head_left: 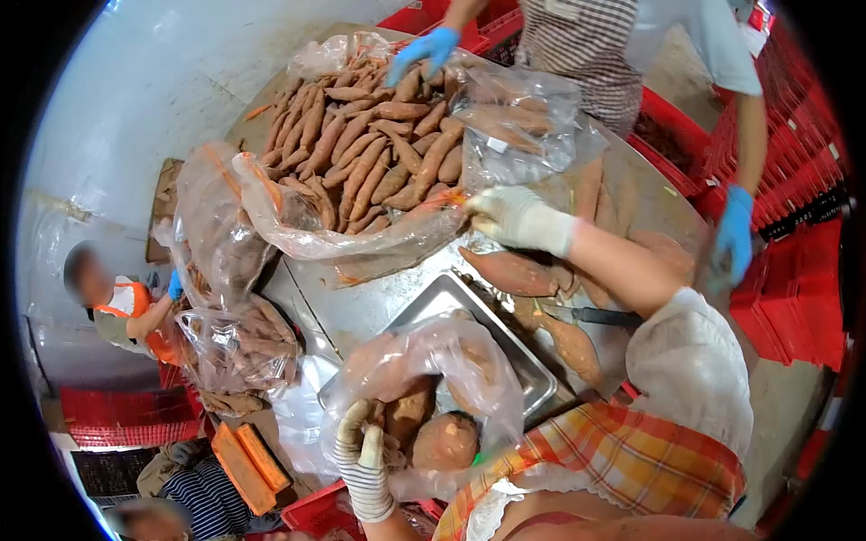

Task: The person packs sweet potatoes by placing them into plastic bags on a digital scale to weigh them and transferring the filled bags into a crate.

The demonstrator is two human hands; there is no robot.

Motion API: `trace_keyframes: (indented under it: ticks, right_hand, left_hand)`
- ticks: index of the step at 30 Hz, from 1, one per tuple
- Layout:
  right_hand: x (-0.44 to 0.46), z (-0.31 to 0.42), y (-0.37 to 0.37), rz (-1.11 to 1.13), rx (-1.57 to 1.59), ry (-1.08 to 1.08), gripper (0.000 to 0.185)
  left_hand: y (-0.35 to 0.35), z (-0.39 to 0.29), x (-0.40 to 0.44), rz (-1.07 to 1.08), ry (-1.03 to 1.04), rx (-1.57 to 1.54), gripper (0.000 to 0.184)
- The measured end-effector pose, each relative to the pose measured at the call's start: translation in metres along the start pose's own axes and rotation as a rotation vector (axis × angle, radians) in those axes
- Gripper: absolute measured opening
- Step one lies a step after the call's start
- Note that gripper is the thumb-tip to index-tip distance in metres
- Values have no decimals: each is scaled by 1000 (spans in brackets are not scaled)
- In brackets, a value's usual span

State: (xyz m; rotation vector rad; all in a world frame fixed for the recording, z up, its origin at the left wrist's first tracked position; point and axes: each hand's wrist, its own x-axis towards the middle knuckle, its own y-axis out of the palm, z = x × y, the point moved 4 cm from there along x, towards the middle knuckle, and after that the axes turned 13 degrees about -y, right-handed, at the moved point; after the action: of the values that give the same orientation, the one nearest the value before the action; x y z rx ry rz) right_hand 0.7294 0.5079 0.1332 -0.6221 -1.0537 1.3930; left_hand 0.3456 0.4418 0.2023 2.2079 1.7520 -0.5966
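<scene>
My left hand (365,460), in a striped white glove, is closed at the near rim of a clear plastic bag (383,365). Large sweet potatoes (446,441) lie inside that bag, which rests on a metal tray (538,383). My right hand (519,219), also gloved, reaches across the table with its fingers curled on the rolled edge of a big clear bag (361,242). Slender sweet potatoes (365,167) are heaped in this big bag. Below my right hand lie a loose sweet potato (510,272) and a dark-handled knife (591,315).
Across the table stands a co-worker in a checked apron (582,63), one blue-gloved hand (424,54) over the heap. Another bag of sweet potatoes (239,347) sits at left, near a person in an orange vest (135,302). Red crates (789,298) are stacked at right.
</scene>
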Motion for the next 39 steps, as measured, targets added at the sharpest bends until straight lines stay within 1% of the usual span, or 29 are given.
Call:
trace_keyframes:
  ticks: [1, 3, 5, 6, 7, 9, 10, 11, 12, 13, 15, 16, 18, 19, 21, 22, 23, 24, 25, 27, 28, 29, 30, 31, 33, 35, 36, 37, 39]
  right_hand:
    - [26, -13, 15, 93, -82, 5, 34]
    - [71, -43, 28, 41, -177, 16, 39]
    - [112, -74, 32, -54, -302, 48, 46]
    - [125, -81, 31, -99, -492, -3, 51]
    - [133, -97, 35, 3, -478, 40, 53]
    - [152, -112, 37, 302, -585, 130, 50]
    - [153, -112, 33, 306, -579, 121, 50]
    - [150, -106, 22, 323, -554, 95, 44]
    - [143, -100, 11, 344, -532, 73, 38]
    - [137, -96, 4, 350, -538, 72, 38]
    - [120, -81, -11, 277, 1, 194, 33]
    - [108, -67, -19, 265, 156, 228, 33]
    - [90, -59, -7, 49, 984, 178, 34]
    - [83, -54, -6, 54, 978, 173, 34]
    - [66, -14, -21, 22, 1462, 226, 33]
    - [58, 3, -29, 28, 1459, 221, 33]
    - [49, 20, -36, 36, 1562, 261, 33]
    - [45, 35, -43, 44, 1663, 303, 33]
    - [45, 44, -47, 54, 1661, 292, 33]
    - [43, 68, -52, 144, 1773, 296, 35]
    - [37, 83, -62, 92, 1740, 320, 34]
    - [33, 95, -67, 105, 1737, 308, 34]
    - [29, 106, -71, 148, 1667, 206, 34]
    - [25, 120, -76, 192, 1595, 107, 34]
    - [17, 144, -78, 236, 1550, 96, 33]
    - [13, 162, -76, 274, 1448, -30, 32]
    - [10, 175, -84, 309, 1375, -99, 34]
    - [7, 186, -84, 331, 1376, -105, 34]
    - [-2, 204, -85, 272, 1219, -115, 47]
  left_hand:
    - [-1, 2, 3, 8, -13, -35, 36]
    - [-6, 1, 10, 55, 74, -56, 34]
    - [-10, 3, 14, -36, 61, 49, 34]
    - [-8, -1, 13, -45, -24, 26, 32]
    - [-4, -7, 12, -56, -19, 25, 32]
    - [0, -12, 8, -129, -155, 6, 31]
    - [2, -18, 6, -127, -187, -3, 31]
    - [-2, -12, 8, -132, -187, -6, 31]
    - [-6, -5, 14, -92, -116, -11, 30]
    - [-7, -2, 15, -47, -43, -20, 30]
    - [-4, -4, 13, -47, -96, -81, 29]
    - [-4, -4, 13, -28, -83, -102, 27]
    - [-6, -3, 12, 2, -42, -194, 24]
    - [-3, -9, 8, -46, -18, -217, 21]
    - [-1, -25, 0, -10, -14, -288, 19]
    - [-1, -33, -3, -12, 49, -269, 19]
    - [0, -39, -6, -61, 65, -307, 20]
    - [0, -48, -9, -34, 128, -293, 22]
    - [0, -55, -11, -11, 196, -279, 24]
    - [2, -64, -16, 6, 225, -290, 27]
    - [4, -67, -19, 16, 215, -316, 29]
    - [7, -70, -21, 24, 207, -343, 32]
    - [10, -74, -22, 32, 199, -369, 30]
    - [10, -75, -22, 77, 208, -349, 34]
    - [14, -75, -26, 47, 146, -374, 36]
    - [19, -79, -30, 89, 142, -388, 39]
    - [20, -80, -30, 110, 150, -391, 40]
    - [19, -80, -30, 135, 157, -393, 41]
    - [14, -77, -31, 136, 203, -347, 42]
